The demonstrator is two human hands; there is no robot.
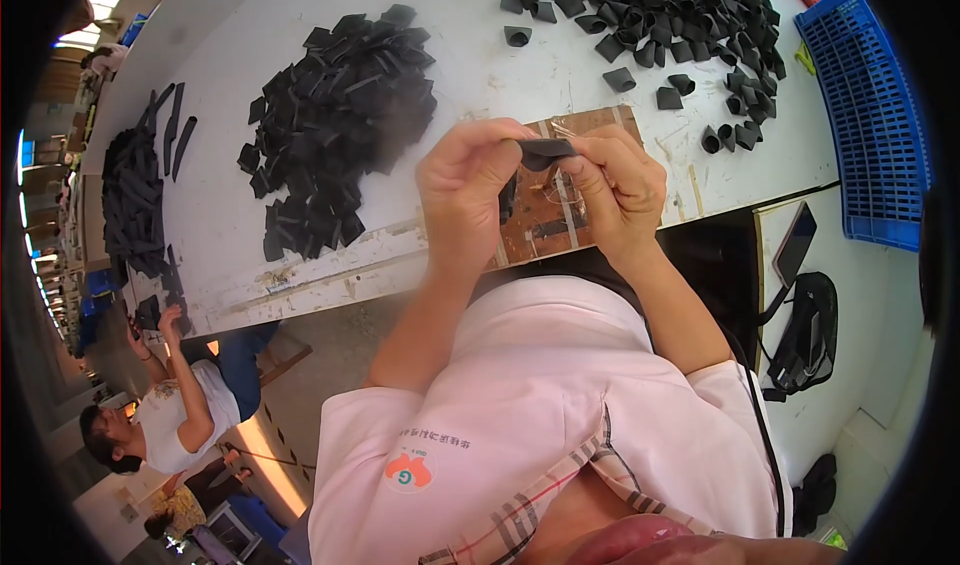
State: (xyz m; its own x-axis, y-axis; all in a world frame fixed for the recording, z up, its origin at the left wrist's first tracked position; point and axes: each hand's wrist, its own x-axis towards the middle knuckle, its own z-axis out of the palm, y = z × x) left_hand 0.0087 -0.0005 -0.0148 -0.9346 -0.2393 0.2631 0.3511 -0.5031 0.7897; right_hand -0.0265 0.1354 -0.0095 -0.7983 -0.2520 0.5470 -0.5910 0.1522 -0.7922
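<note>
Between my two hands, above the table's near edge, is a small black tube-like piece [546, 151]. My left hand [468, 180] pinches its left end between thumb and fingers. Its right end is pinched by my right hand [615, 180]. The piece is bent, with a curved opening facing me. Below the hands a brown board [520, 242] with strips of clear tape lies at the table edge. A dark piece beside my left fingers is partly hidden. To the left spreads a heap of flat black pieces [340, 115]; at the far right lie many opened, rounded black pieces [650, 10].
A blue plastic crate [865, 115] stands at the right end of the white table [470, 55]. Long black strips [133, 200] are piled at the far left, where a co-worker [190, 395] sits handling black material. A black bag [808, 330] and a phone [795, 242] are at the right.
</note>
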